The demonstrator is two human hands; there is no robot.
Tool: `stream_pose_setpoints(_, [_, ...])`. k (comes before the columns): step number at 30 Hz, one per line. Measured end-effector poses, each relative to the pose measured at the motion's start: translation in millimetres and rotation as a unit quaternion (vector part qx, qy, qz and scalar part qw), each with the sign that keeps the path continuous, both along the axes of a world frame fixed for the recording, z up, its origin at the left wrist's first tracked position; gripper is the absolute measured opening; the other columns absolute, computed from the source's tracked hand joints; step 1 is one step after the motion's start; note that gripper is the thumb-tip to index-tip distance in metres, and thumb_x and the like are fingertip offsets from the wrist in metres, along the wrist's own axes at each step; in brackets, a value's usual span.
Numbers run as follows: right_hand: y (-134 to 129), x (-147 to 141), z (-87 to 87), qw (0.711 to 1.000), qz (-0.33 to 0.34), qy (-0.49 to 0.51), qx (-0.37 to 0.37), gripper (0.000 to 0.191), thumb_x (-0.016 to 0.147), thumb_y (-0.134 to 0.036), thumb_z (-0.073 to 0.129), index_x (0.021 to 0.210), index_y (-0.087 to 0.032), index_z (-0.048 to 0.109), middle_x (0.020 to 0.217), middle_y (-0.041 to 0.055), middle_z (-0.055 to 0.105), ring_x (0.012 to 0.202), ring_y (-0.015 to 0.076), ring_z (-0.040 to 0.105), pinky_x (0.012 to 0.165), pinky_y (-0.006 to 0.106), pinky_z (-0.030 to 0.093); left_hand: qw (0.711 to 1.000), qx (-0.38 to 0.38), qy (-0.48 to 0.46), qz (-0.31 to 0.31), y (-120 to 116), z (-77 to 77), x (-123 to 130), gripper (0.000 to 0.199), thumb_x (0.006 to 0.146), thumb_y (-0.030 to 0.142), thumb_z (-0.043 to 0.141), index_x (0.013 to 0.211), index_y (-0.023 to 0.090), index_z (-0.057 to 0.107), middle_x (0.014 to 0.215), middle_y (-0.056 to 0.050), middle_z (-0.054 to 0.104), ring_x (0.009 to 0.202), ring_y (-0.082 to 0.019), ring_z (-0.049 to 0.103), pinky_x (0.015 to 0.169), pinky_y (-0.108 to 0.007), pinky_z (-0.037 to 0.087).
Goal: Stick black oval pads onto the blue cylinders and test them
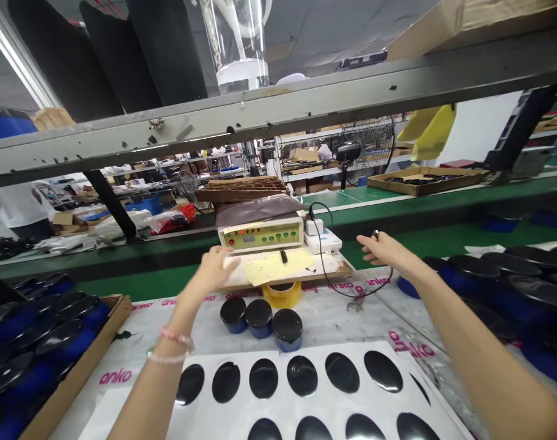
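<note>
My left hand (216, 269) is raised before the left end of a control box (262, 236) with a red button and green buttons; its fingers are apart. To the right, my right hand (384, 250) has its fingers around a thin black cable (324, 269) that loops from a white adapter (315, 228). A yellow sheet (278, 266) with a small black object (284, 256) lies in front of the box. Several black-topped blue round pieces (258, 318) stand by a roll of yellow tape (282, 294). White sheets with black discs (302, 375) lie nearest me.
At the left is a cardboard box (83, 366) of blue and black round pieces; more such pieces (512, 293) stand at the right. A metal shelf beam (269, 104) crosses overhead. A person (19, 208) is at the far left, and a fan (365, 146) stands behind.
</note>
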State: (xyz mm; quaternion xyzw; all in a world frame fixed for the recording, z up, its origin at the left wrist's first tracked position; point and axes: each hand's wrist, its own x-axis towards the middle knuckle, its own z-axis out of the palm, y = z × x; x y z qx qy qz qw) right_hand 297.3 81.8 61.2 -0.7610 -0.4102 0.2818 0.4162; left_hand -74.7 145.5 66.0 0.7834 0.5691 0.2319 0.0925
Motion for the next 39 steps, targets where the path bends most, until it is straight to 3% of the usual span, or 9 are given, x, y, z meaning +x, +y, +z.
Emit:
stream_pose_setpoints(2, [23.3,1.8,-9.7,0.995,0.023,0.084,-0.05,0.03,0.094,-0.039,0.053,0.112,-0.015,0.056,0.101,0.0051,0.06,0.079,0.0148,0.061,0.068,0.032,0.053,0.997,-0.017,-0.028,0.071,30.4,1.6,-21.5,0.033,0.092,0.033,0.054,0.119,0.015,0.054,0.126,-0.011,0.053,0.116,-0.027,0.051,0.098,-0.051,0.041])
stream_pose_setpoints(5, [34.7,-4.7,-26.9,0.976,0.07,0.185,-0.087,0.033,0.094,-0.041,0.052,0.113,-0.015,0.056,0.103,0.0059,0.061,0.082,0.0159,0.062,0.071,0.034,0.054,0.984,-0.076,-0.062,0.147,51.2,-14.3,-41.2,0.032,0.092,0.034,0.055,0.118,0.016,0.054,0.12,-0.009,0.056,0.105,-0.024,0.057,0.088,-0.046,0.048])
stream_pose_setpoints(9, [33.5,-10.8,-39.0,0.959,0.112,0.246,-0.087,0.031,0.094,-0.04,0.053,0.112,-0.015,0.057,0.102,0.0053,0.061,0.081,0.0153,0.062,0.07,0.033,0.054,0.959,-0.19,-0.106,0.181,51.1,-39.9,-45.6,0.03,0.093,0.037,0.054,0.113,0.015,0.056,0.109,-0.008,0.061,0.091,-0.019,0.062,0.078,-0.039,0.053])
stream_pose_setpoints(14, [37.3,-10.9,-39.8,0.955,0.123,0.25,-0.098,0.029,0.094,-0.04,0.053,0.107,-0.014,0.057,0.092,0.0028,0.062,0.071,0.0121,0.061,0.062,0.028,0.054,0.931,-0.273,-0.158,0.185,48.0,-43.9,-38.4,0.034,0.094,0.041,0.051,0.114,0.015,0.055,0.103,-0.007,0.062,0.079,-0.016,0.063,0.067,-0.033,0.055])
stream_pose_setpoints(26, [40.2,-12.3,-41.7,0.971,0.108,0.172,-0.124,0.031,0.093,-0.039,0.054,0.114,-0.015,0.054,0.096,0.0037,0.06,0.072,0.0126,0.06,0.06,0.028,0.053,0.918,-0.296,-0.182,0.191,39.9,-35.7,-32.5,0.032,0.092,0.037,0.054,0.116,0.015,0.054,0.108,-0.007,0.06,0.084,-0.017,0.062,0.07,-0.034,0.055])
stream_pose_setpoints(32, [39.6,-13.0,-39.4,0.971,0.106,0.187,-0.11,0.032,0.093,-0.038,0.056,0.115,-0.015,0.054,0.1,0.0048,0.06,0.077,0.0142,0.062,0.065,0.031,0.055,0.913,-0.302,-0.189,0.2,42.1,-42.9,-34.8,0.033,0.093,0.038,0.053,0.116,0.015,0.054,0.106,-0.007,0.061,0.083,-0.017,0.063,0.07,-0.034,0.055])
stream_pose_setpoints(39, [46.8,-17.5,-46.5,0.979,0.078,0.157,-0.101,0.025,0.093,-0.035,0.056,0.106,-0.014,0.057,0.088,0.0011,0.06,0.063,0.0092,0.058,0.053,0.022,0.051,0.912,-0.297,-0.18,0.218,50.7,-51.1,-35.6,0.034,0.093,0.041,0.051,0.114,0.015,0.054,0.099,-0.006,0.062,0.075,-0.015,0.062,0.064,-0.031,0.055])
